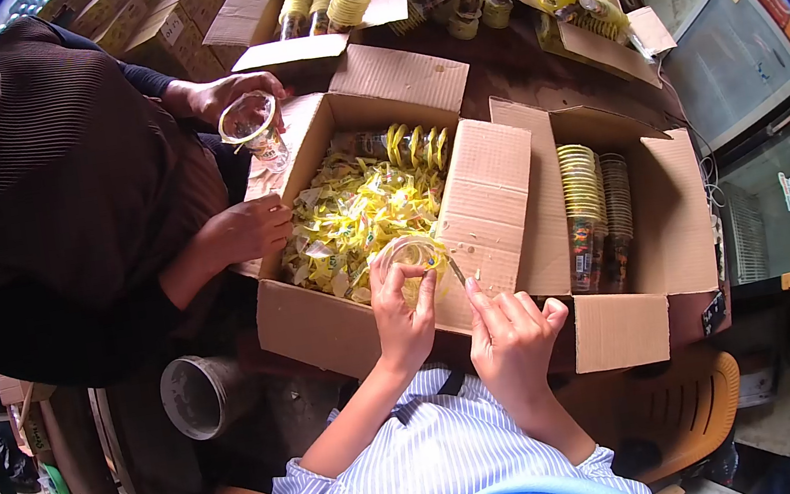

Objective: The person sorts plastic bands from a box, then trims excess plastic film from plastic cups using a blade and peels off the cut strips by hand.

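Head view: I have the left hand (405, 314) angled up from seven o'clock, thumb and index curled together to pinch the clear plastic cup (407, 257) over the near edge of the box of yellow scraps (360, 216), while the right hand (516, 329) reaches in from five o'clock, fingers folded and pinching a slim blade (457, 269) at the cup's rim. Below them the front cardboard wall (315, 327) is close; I see bare flap (491, 208) at twelve from the right hand, the box of stacked cups (677, 207) at two, and a co-worker's hand (253, 228) at ten from my left.
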Tool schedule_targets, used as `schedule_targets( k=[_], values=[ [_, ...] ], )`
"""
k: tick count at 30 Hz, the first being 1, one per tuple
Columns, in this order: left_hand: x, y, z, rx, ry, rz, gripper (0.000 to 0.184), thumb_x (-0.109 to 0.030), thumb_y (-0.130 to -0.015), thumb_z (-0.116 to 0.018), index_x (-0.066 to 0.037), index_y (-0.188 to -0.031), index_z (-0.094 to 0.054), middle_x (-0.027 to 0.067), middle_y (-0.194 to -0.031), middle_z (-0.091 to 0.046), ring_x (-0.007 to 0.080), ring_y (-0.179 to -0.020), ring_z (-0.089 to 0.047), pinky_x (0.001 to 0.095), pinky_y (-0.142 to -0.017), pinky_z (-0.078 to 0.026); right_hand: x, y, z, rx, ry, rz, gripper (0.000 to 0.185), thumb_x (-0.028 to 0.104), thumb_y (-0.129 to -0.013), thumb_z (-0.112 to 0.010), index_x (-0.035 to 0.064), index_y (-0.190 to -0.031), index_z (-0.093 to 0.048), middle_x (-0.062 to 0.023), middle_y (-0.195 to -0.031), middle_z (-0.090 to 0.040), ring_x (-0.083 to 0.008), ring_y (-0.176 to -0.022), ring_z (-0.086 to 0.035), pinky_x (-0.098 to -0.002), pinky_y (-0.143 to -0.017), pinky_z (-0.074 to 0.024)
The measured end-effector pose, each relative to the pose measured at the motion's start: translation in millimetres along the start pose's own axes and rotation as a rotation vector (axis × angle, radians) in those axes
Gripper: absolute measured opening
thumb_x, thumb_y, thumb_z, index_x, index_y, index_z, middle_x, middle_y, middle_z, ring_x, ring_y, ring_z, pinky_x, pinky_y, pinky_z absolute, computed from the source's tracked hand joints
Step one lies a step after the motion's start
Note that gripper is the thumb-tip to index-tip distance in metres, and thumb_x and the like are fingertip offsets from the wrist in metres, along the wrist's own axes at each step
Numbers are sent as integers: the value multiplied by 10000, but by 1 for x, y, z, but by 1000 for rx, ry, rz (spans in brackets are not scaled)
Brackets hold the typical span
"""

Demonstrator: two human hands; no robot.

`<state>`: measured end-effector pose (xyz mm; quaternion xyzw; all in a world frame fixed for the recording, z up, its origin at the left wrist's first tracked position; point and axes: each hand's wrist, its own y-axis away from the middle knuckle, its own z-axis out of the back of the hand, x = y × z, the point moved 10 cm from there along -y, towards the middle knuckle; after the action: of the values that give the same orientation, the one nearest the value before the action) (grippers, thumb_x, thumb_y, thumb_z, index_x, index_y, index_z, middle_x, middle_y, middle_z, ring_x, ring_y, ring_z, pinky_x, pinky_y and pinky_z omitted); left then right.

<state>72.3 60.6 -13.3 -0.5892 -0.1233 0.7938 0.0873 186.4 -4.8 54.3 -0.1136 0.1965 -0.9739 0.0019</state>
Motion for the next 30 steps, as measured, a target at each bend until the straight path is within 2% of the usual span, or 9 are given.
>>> schedule_targets(
  k=[9,11,15,17,20,24,30],
  values=[
    [-2,1,0,9,-13,-16,84,-33,-746,-600,-6,-765,-523,195,-1117,-498,344,-1103,-422,411,-950,-304,1,0,-1,26,19,25,352,98,-663,-620,119,-1015,-630,17,-632,-454,-122,-637,-475,-341,-669,-243],
    [-5,1,-2,17,-49,-46,93,-32,-742,-612,-6,-768,-527,191,-1132,-499,324,-1103,-435,393,-935,-324,1,0,-2,39,25,23,354,100,-664,-618,118,-1017,-628,16,-639,-460,-123,-648,-481,-343,-672,-246],
    [-2,2,-1,11,-16,-18,97,-21,-734,-618,-6,-772,-530,189,-1135,-498,319,-1099,-444,387,-919,-342,2,-5,0,11,32,12,282,94,-697,-635,140,-974,-648,15,-610,-464,-123,-625,-487,-334,-679,-238],
    [1,3,-3,23,-9,-20,91,-15,-736,-603,-3,-771,-520,195,-1115,-496,340,-1117,-418,403,-946,-315,2,-5,-3,38,41,13,287,94,-696,-630,140,-978,-645,14,-615,-470,-124,-636,-493,-340,-683,-243],
    [-2,3,-3,13,-2,-24,88,-9,-740,-588,0,-772,-507,200,-1106,-492,349,-1126,-401,410,-961,-299,2,-5,-6,65,41,30,349,116,-672,-610,112,-1021,-622,6,-666,-493,-134,-675,-501,-351,-691,-268],
    [3,4,-2,2,-40,-6,97,-42,-758,-593,-2,-769,-506,191,-1117,-495,328,-1099,-438,390,-922,-335,4,-4,-10,80,35,37,339,122,-677,-604,105,-1016,-622,2,-667,-500,-137,-677,-506,-356,-704,-277],
    [14,7,-7,16,-33,28,97,-45,-771,-569,0,-769,-483,203,-1116,-488,336,-1099,-428,396,-933,-315,3,1,-20,91,25,19,331,129,-685,-598,88,-1013,-618,-4,-668,-513,-141,-682,-513,-360,-706,-285]
  ],
)
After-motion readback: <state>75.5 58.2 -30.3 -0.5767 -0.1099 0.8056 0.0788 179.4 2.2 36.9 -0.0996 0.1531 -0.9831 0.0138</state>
